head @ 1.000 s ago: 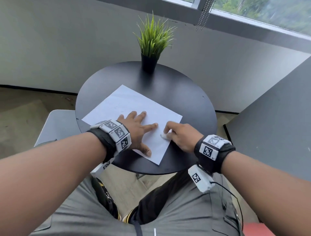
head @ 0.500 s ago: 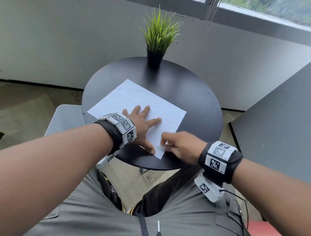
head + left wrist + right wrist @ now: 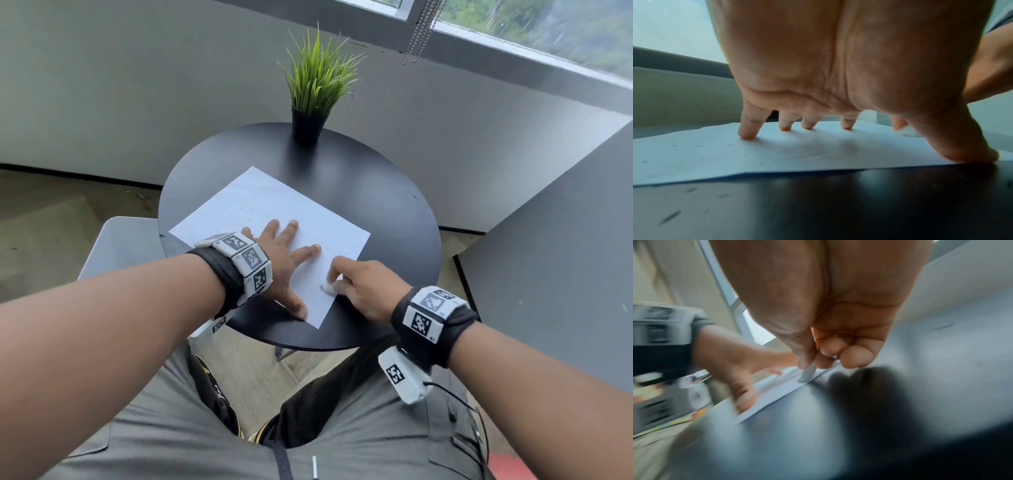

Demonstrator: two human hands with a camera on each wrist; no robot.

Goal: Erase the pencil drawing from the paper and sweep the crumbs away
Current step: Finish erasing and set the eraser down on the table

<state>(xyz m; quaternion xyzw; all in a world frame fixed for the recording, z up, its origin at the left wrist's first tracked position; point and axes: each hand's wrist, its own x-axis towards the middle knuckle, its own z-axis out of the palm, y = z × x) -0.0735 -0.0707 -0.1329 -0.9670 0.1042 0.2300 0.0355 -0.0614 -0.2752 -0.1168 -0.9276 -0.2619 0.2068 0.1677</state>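
A white sheet of paper (image 3: 260, 212) lies on the round black table (image 3: 383, 212), with faint grey specks and crumbs on its far half. My left hand (image 3: 284, 260) presses flat on the paper, fingers spread and thumb at the near edge; in the left wrist view its fingertips (image 3: 748, 134) rest on the paper (image 3: 694, 155). My right hand (image 3: 363, 287) pinches a small white eraser (image 3: 329, 288) against the paper's near right edge. The right wrist view is blurred; the eraser (image 3: 807, 373) pokes out below the curled fingers.
A potted green grass plant (image 3: 313, 89) stands at the table's far edge. A light grey chair seat (image 3: 126, 246) sits left of the table, a dark grey panel (image 3: 561, 260) on the right. My lap is just below the table's near edge.
The right hand with the eraser slid toward the paper's near corner and then back out along the right edge. The left hand stays pressed on the sheet. The head view shifted slightly.
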